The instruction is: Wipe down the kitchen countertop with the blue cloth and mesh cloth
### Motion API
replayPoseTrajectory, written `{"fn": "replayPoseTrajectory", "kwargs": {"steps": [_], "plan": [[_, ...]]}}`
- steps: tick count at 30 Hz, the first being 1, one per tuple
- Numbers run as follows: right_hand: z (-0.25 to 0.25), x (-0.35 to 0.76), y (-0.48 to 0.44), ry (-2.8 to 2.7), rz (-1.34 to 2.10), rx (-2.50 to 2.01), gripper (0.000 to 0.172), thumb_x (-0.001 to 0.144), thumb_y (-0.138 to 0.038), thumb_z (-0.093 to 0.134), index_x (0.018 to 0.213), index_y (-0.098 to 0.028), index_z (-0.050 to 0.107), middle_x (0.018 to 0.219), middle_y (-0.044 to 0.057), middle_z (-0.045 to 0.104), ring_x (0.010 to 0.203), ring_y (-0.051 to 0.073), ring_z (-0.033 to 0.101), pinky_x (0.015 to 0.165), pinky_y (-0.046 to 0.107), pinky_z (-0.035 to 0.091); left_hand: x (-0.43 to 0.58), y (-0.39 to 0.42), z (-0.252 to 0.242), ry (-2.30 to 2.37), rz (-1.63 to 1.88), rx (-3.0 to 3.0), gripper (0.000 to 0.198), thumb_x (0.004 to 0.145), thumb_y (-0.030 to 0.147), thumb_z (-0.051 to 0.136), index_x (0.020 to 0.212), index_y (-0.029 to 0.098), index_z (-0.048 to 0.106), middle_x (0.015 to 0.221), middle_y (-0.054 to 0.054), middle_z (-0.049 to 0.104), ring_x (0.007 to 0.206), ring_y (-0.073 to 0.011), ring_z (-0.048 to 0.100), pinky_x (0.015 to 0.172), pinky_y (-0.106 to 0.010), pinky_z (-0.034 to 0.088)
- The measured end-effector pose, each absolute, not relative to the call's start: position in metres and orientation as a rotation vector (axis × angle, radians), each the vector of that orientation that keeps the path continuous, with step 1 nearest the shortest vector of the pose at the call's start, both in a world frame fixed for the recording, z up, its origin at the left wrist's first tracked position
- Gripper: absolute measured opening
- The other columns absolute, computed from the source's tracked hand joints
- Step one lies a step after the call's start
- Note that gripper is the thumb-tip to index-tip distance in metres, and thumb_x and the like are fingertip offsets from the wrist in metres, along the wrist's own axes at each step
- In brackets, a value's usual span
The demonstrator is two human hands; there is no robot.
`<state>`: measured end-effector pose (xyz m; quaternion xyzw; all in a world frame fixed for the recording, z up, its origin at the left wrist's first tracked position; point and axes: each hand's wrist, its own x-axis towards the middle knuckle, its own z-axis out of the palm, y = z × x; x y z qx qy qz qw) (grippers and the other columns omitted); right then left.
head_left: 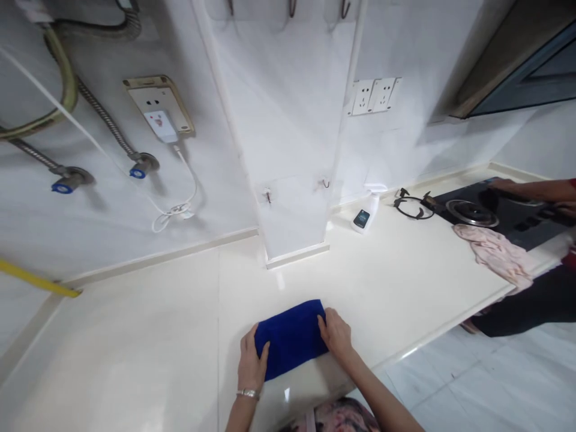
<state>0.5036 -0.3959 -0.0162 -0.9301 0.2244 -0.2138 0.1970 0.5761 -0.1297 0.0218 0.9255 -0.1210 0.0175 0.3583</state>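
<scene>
A dark blue cloth [292, 337], folded into a rough rectangle, lies on the cream countertop [180, 324] in front of me. My left hand [252, 359] grips its left edge, thumb on top and fingers along the outer side; a silver band circles that wrist. At the opposite edge, my right hand [335, 332] holds the cloth between thumb and fingers. The undersides of both grips are hidden.
A white spray bottle [366, 210] stands against the wall beyond a wall column [294, 216]. Further right are a black ring-shaped stand [414, 208], a pink cloth [497, 252] and a black cooktop [508, 210], where another person's hand [504, 186] reaches in.
</scene>
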Motion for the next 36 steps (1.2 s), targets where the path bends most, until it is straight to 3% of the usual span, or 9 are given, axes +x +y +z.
{"fn": "replayPoseTrajectory", "kwargs": {"steps": [5, 11, 16, 19, 22, 25, 29, 33, 36], "plan": [[0.001, 0.512, -0.409, 0.254, -0.51, -2.774, 0.044, 0.099, -0.017, 0.04, 0.139, -0.023, 0.056, 0.129, 0.013, 0.064, 0.108, 0.028, 0.061, 0.088, 0.04, 0.05, 0.584, -0.13, 0.025, -0.643, 0.06, 2.397, 0.045, 0.094, 0.029, 0.046, 0.138, 0.027, 0.059, 0.148, -0.009, 0.058, 0.138, -0.0264, 0.05, 0.121, -0.05, 0.04], [0.006, 0.521, -0.413, 0.175, -0.452, -2.825, 0.038, 0.089, -0.006, 0.047, 0.117, -0.021, 0.068, 0.102, 0.009, 0.066, 0.095, 0.024, 0.06, 0.085, 0.035, 0.05, 0.602, -0.14, 0.023, -0.782, 0.063, 2.421, 0.035, 0.086, 0.019, 0.051, 0.115, 0.023, 0.07, 0.108, -0.01, 0.072, 0.108, -0.0275, 0.064, 0.1, -0.047, 0.054], [0.001, 0.511, -0.412, 0.148, -0.562, -2.802, 0.037, 0.097, -0.013, 0.042, 0.12, -0.022, 0.069, 0.104, 0.009, 0.067, 0.093, 0.022, 0.063, 0.084, 0.036, 0.054, 0.597, -0.135, 0.027, -0.825, 0.086, 2.404, 0.028, 0.088, 0.017, 0.048, 0.101, 0.026, 0.071, 0.102, -0.008, 0.071, 0.1, -0.0246, 0.065, 0.092, -0.043, 0.056], [-0.003, 0.506, -0.414, 0.074, -0.648, -2.733, 0.04, 0.099, -0.015, 0.04, 0.127, -0.024, 0.067, 0.116, 0.011, 0.066, 0.104, 0.024, 0.064, 0.09, 0.04, 0.056, 0.591, -0.129, 0.028, -0.851, 0.08, 2.377, 0.031, 0.09, 0.016, 0.046, 0.104, 0.027, 0.071, 0.112, -0.007, 0.072, 0.105, -0.0224, 0.066, 0.096, -0.04, 0.056], [-0.003, 0.509, -0.417, -0.04, -0.648, -2.681, 0.044, 0.096, -0.013, 0.04, 0.131, -0.025, 0.064, 0.123, 0.012, 0.065, 0.116, 0.026, 0.061, 0.098, 0.046, 0.055, 0.588, -0.126, 0.029, -0.878, 0.063, 2.36, 0.027, 0.091, 0.023, 0.049, 0.106, 0.028, 0.072, 0.105, -0.006, 0.074, 0.101, -0.0222, 0.067, 0.097, -0.04, 0.056], [0.0, 0.516, -0.42, -0.074, -0.6, -2.602, 0.037, 0.093, -0.012, 0.043, 0.121, -0.023, 0.065, 0.116, 0.011, 0.067, 0.112, 0.025, 0.062, 0.098, 0.045, 0.055, 0.59, -0.125, 0.029, -0.873, 0.036, 2.363, 0.023, 0.092, 0.033, 0.054, 0.104, 0.03, 0.073, 0.093, -0.004, 0.076, 0.093, -0.0226, 0.069, 0.093, -0.041, 0.058], [0.003, 0.52, -0.424, -0.008, -0.563, -2.526, 0.023, 0.092, -0.014, 0.046, 0.103, -0.023, 0.064, 0.113, 0.01, 0.068, 0.108, 0.025, 0.063, 0.096, 0.043, 0.054, 0.598, -0.122, 0.029, -0.762, 0.004, 2.386, 0.025, 0.093, 0.038, 0.053, 0.103, 0.029, 0.074, 0.098, -0.005, 0.078, 0.097, -0.0226, 0.072, 0.095, -0.04, 0.058], [0.003, 0.522, -0.42, 0.257, -0.569, -2.503, 0.024, 0.098, -0.019, 0.038, 0.106, -0.024, 0.06, 0.105, 0.008, 0.068, 0.097, 0.022, 0.065, 0.087, 0.037, 0.054, 0.606, -0.119, 0.027, -0.584, -0.039, 2.416, 0.027, 0.092, 0.034, 0.049, 0.106, 0.03, 0.072, 0.105, -0.004, 0.077, 0.095, -0.0204, 0.072, 0.088, -0.036, 0.06], [0.003, 0.525, -0.411, 0.563, -0.533, -2.585, 0.015, 0.095, -0.029, 0.049, 0.105, -0.023, 0.059, 0.098, 0.009, 0.068, 0.09, 0.025, 0.066, 0.078, 0.036, 0.053, 0.609, -0.118, 0.023, -0.453, -0.071, 2.434, 0.028, 0.091, 0.033, 0.05, 0.111, 0.03, 0.069, 0.108, -0.003, 0.075, 0.096, -0.0195, 0.071, 0.083, -0.035, 0.061]]}}
